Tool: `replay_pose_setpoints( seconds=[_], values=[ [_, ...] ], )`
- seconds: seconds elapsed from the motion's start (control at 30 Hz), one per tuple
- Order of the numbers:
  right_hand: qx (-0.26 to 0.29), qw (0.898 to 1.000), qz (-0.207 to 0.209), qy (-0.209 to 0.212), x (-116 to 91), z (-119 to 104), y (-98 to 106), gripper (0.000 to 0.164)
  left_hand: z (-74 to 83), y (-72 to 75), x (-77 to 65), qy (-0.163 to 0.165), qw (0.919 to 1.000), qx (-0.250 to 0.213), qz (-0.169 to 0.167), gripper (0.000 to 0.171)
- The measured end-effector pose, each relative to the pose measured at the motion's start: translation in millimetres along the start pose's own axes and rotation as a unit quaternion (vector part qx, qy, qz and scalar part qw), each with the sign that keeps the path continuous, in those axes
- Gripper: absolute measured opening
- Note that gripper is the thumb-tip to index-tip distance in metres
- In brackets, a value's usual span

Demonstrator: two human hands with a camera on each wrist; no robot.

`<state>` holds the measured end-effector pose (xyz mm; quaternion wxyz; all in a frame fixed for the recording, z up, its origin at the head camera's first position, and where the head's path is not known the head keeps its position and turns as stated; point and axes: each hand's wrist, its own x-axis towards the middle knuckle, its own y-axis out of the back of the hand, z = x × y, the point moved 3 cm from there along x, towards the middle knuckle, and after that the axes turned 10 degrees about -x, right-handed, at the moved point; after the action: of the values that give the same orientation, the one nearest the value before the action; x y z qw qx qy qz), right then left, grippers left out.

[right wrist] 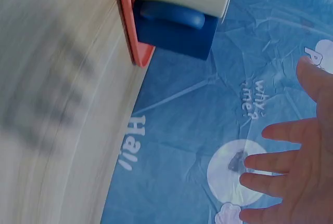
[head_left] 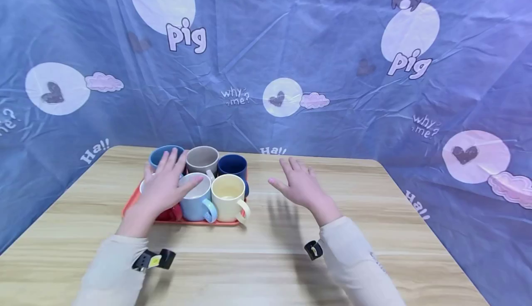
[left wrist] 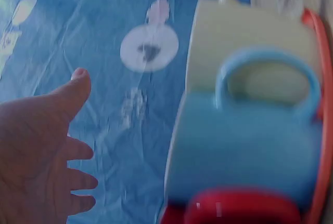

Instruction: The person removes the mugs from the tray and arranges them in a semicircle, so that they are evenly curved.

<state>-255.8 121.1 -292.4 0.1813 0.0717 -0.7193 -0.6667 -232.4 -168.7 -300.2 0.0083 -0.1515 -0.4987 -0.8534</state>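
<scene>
Several mugs stand in two rows on an orange-red tray at the left of the table. At the back are a teal mug, a grey mug and a navy mug. The front row has a red mug, a light blue mug and a cream mug. My left hand hovers over the tray's left part with fingers spread, hiding much of the red mug. To the right of the tray, my right hand hangs above the table, fingers extended, holding nothing.
The wooden table extends right and toward the front. Behind it hangs a blue printed cloth, which also lines both sides. A black strap circles the left wrist and another black band the right.
</scene>
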Motion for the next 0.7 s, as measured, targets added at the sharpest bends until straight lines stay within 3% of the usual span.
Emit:
replay_pose_setpoints(
  seconds=[0.3, 0.5, 0.7],
  values=[
    [0.071, 0.991, 0.115, 0.017, -2.9, -19.3, -16.8, 0.053, -41.7, 12.2, -23.4, 0.026, 0.9977, -0.052, 0.036, 0.086],
    [0.168, 0.978, 0.12, -0.009, -6.6, -32.6, -34.7, 0.046, -61.2, 10.5, -33.4, 0.055, 0.9928, -0.093, 0.051, 0.09],
    [0.277, 0.954, 0.113, -0.033, -9.5, -43.1, -50.5, 0.035, -80.2, 8.5, -44.7, 0.09, 0.9885, -0.115, 0.04, 0.101]
  ],
)
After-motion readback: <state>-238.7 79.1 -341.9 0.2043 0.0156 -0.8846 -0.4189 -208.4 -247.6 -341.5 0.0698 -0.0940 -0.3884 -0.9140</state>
